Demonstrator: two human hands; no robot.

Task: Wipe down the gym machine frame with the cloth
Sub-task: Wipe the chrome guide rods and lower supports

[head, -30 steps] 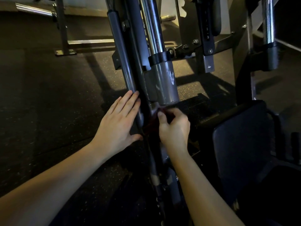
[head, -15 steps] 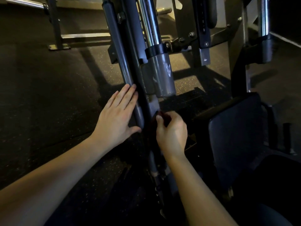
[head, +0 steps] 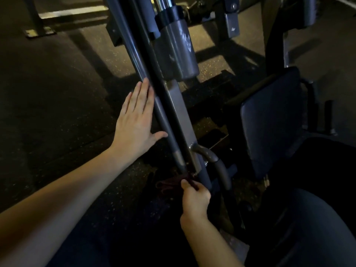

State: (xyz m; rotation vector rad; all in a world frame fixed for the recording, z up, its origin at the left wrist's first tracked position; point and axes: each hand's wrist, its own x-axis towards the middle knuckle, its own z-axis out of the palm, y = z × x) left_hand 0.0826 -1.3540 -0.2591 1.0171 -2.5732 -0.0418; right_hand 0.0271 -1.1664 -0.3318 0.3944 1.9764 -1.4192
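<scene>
The right hand (head: 195, 197) pinches a dark red cloth (head: 170, 183) between the thumb and curled fingers. The cloth is bunched and pressed against the low end of the frame (head: 180, 114), just under the spot where the flat grey plate ends at a bolt. Part of the cloth spreads left of the hand, in front of the dark floor (head: 48, 83). How much more is tucked inside the palm I cannot tell.

The left hand (head: 134, 120) lies flat and holds nothing. Its fingers are straight and close together, and they rest along the left side of the grey tube (head: 134, 53). The thumb is spread out toward the tube, and the hand sits well above the cloth.

The tube, a black bar and the grey plate slant side by side from the upper left to the lower right. Above the plate a wide grey sleeve (head: 177, 47) wraps a chrome rod. A curved handle (head: 213, 160) sticks out of the frame on the right, just above the right hand. A dark seat pad (head: 269, 122) stands right of the frame, apart from both hands. The light is dim, with bright patches on the floor behind the sleeve.
</scene>
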